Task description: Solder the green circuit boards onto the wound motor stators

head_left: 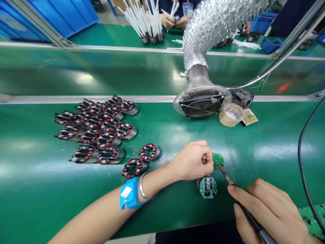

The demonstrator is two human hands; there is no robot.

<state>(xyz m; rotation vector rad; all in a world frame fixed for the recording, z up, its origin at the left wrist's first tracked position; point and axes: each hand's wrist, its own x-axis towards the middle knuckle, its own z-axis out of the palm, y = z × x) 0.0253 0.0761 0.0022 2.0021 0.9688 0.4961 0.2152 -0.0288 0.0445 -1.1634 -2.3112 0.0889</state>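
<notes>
My left hand (195, 161) is closed, its curled fingers at the left edge of a round green circuit board (218, 160); the grip itself is partly hidden. In my right hand (269, 206) is a soldering iron (243, 200), held like a pen by its dark handle. Its tip meets or nearly meets the board's face. Just below my left hand, a second round board (208, 187) with black components lies on top of a motor stator, mostly hidden. Two more stators (149, 151) with copper windings stand left of my left forearm.
Several stators (108, 154) stand grouped at the left. A fume extractor fan (202, 105) hangs behind my hands, beside a solder-filled cup (231, 115) and a small yellowish pad (249, 117). A black cable (300, 149) runs down the right, near green boards (312, 220). A co-worker's hands (175, 22) are across the bench.
</notes>
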